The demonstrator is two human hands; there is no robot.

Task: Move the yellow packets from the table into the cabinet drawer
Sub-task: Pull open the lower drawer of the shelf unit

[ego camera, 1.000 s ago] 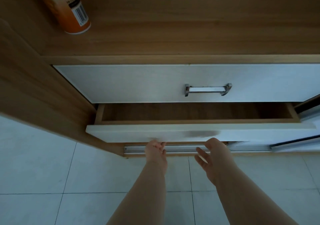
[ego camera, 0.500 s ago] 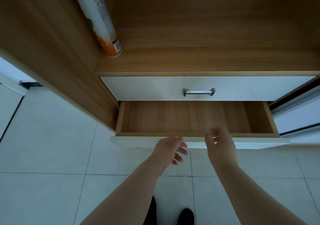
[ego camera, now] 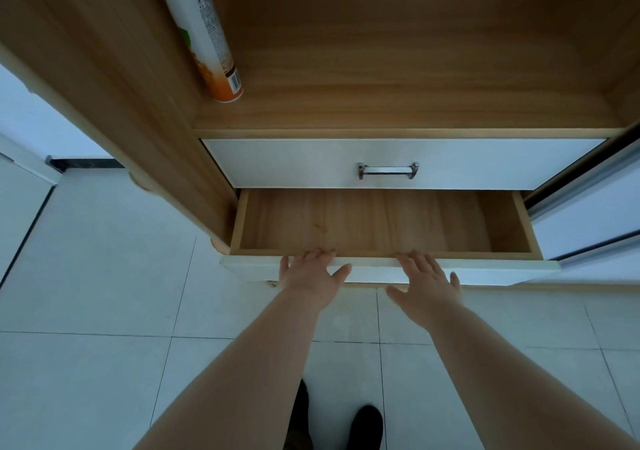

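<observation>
The lower cabinet drawer (ego camera: 381, 223) stands pulled out, its wooden bottom bare with nothing inside. My left hand (ego camera: 311, 276) lies flat on the drawer's white front edge (ego camera: 485, 269), fingers spread and fingertips at the rim. My right hand (ego camera: 427, 285) lies the same way a little to the right, fingers straight over the front edge. Neither hand holds anything. No yellow packets and no table are in view.
Above the open drawer is a shut white drawer with a metal handle (ego camera: 388, 170). An orange and white spray can (ego camera: 207, 34) stands on the wooden shelf above. White sliding doors (ego camera: 588, 214) are at the right. Pale floor tiles and my dark shoes (ego camera: 367, 425) are below.
The drawer has come out from a narrow gap to wide open. Both hands rose from under the front panel and now lie flat on its top edge. The view has pulled back.
</observation>
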